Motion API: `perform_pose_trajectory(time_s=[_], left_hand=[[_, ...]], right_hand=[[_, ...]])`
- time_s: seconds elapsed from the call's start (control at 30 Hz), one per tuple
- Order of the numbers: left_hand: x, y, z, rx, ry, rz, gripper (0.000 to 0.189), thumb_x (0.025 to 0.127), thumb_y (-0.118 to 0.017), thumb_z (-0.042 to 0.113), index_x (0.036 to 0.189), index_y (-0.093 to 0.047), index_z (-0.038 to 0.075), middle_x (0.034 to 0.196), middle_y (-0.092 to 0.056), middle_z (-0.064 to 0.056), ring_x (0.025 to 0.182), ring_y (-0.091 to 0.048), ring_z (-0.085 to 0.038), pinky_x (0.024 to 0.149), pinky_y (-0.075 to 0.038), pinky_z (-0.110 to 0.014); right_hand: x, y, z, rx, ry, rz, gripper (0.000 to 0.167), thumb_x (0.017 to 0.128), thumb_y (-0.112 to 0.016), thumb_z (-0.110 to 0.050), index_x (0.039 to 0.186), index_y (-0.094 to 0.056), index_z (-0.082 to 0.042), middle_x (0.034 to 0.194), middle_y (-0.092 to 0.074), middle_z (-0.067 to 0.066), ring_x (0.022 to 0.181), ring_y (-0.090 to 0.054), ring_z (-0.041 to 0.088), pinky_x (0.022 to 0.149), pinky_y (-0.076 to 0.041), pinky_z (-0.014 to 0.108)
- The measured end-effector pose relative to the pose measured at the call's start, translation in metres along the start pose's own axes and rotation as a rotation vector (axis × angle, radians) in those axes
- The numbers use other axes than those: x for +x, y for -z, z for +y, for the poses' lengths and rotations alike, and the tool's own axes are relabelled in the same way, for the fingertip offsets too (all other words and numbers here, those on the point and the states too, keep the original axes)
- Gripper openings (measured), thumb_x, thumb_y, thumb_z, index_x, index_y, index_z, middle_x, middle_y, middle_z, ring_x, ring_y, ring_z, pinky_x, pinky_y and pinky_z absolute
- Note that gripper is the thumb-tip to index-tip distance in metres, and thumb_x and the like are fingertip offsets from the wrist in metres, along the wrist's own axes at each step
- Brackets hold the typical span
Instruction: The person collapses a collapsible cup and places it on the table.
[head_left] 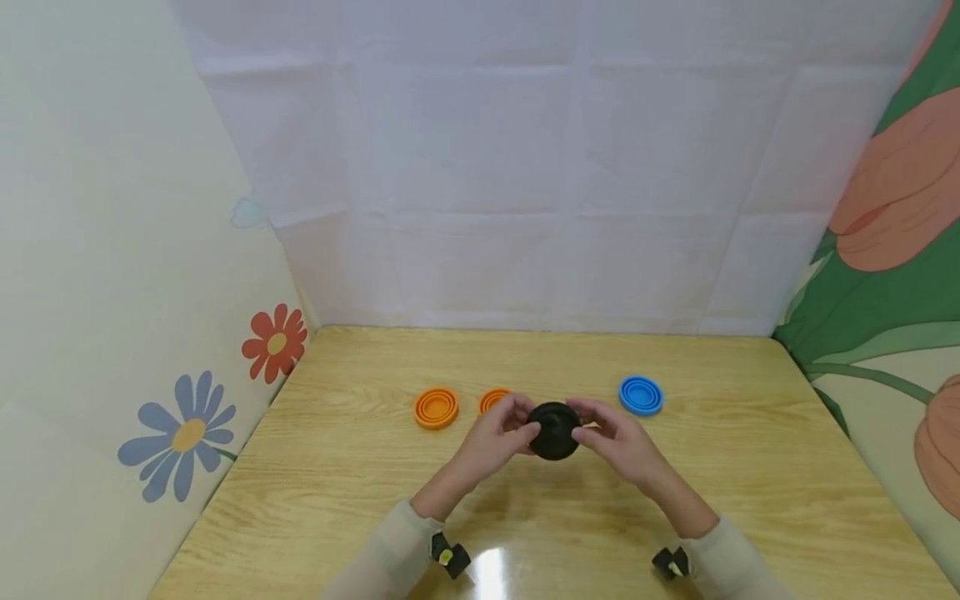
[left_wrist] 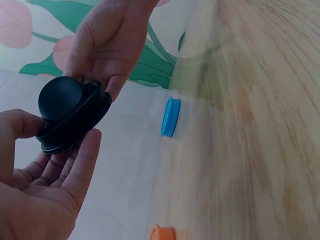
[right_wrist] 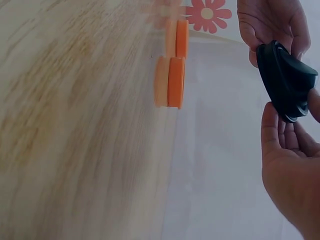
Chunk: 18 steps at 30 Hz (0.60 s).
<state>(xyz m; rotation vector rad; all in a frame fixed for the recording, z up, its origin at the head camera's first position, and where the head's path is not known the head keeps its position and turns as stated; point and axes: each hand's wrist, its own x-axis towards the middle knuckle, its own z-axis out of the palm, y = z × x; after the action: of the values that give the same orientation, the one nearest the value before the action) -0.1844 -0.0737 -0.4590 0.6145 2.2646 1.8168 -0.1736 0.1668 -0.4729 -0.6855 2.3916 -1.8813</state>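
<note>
Both hands hold one round black piece (head_left: 554, 431) with a smooth domed middle and a stepped rim, raised above the table. Whether it is a lid or a folded cup I cannot tell. My left hand (head_left: 491, 442) grips its left side, thumb on the near face and fingers (left_wrist: 84, 165) behind the rim. From the other side my right hand (head_left: 626, 446) pinches it the same way, its thumb by the dome and its fingertips (right_wrist: 270, 117) at the rim. In the left wrist view the black piece (left_wrist: 75, 112) is tilted.
Behind the hands, an orange ringed collapsible cup (head_left: 436, 408) lies flat on the wooden table (head_left: 337, 500). A second orange one (head_left: 491, 398) is partly covered by the left hand. A blue one (head_left: 641, 396) lies at right. A white cloth (head_left: 480, 275) hangs at the back.
</note>
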Motion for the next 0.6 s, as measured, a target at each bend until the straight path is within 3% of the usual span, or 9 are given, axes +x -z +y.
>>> perform_pose_trajectory(time_s=[0.13, 0.3, 0.43, 0.6], left_hand=[[0.003, 0.001, 0.002, 0.014, 0.017, 0.009, 0.025, 0.099, -0.066, 0.015, 0.117, -0.057, 0.0, 0.102, -0.062, -0.014, 0.088, -0.065, -0.019, 0.076, -0.063, -0.047], [0.009, 0.0, 0.002, 0.021, 0.031, 0.028, 0.025, 0.098, -0.068, 0.017, 0.114, -0.06, -0.001, 0.099, -0.064, -0.013, 0.083, -0.066, -0.017, 0.075, -0.063, -0.046], [0.014, -0.002, 0.0, 0.024, 0.034, 0.009, 0.03, 0.099, -0.067, 0.016, 0.124, -0.06, 0.001, 0.103, -0.063, -0.014, 0.085, -0.067, -0.018, 0.074, -0.063, -0.047], [0.017, -0.004, -0.002, 0.038, 0.043, -0.007, 0.033, 0.1, -0.066, 0.019, 0.129, -0.06, 0.006, 0.107, -0.06, -0.014, 0.089, -0.066, -0.019, 0.073, -0.063, -0.04]], right_hand=[[0.002, 0.001, 0.0, -0.02, -0.043, 0.025, 0.044, 0.1, -0.065, -0.02, 0.141, -0.056, -0.004, 0.131, -0.061, 0.016, 0.115, -0.059, 0.027, 0.094, -0.054, 0.028], [0.005, 0.001, -0.002, 0.019, -0.08, 0.034, 0.045, 0.102, -0.063, -0.021, 0.142, -0.054, -0.003, 0.136, -0.057, 0.018, 0.11, -0.061, 0.025, 0.089, -0.057, 0.03], [0.006, 0.001, -0.001, 0.06, -0.086, 0.036, 0.044, 0.102, -0.063, -0.018, 0.141, -0.054, 0.001, 0.134, -0.057, 0.021, 0.106, -0.062, 0.02, 0.084, -0.059, 0.029], [0.008, 0.004, 0.0, 0.038, -0.089, 0.019, 0.043, 0.102, -0.063, -0.021, 0.141, -0.056, -0.005, 0.138, -0.057, 0.018, 0.111, -0.059, 0.024, 0.09, -0.056, 0.029]])
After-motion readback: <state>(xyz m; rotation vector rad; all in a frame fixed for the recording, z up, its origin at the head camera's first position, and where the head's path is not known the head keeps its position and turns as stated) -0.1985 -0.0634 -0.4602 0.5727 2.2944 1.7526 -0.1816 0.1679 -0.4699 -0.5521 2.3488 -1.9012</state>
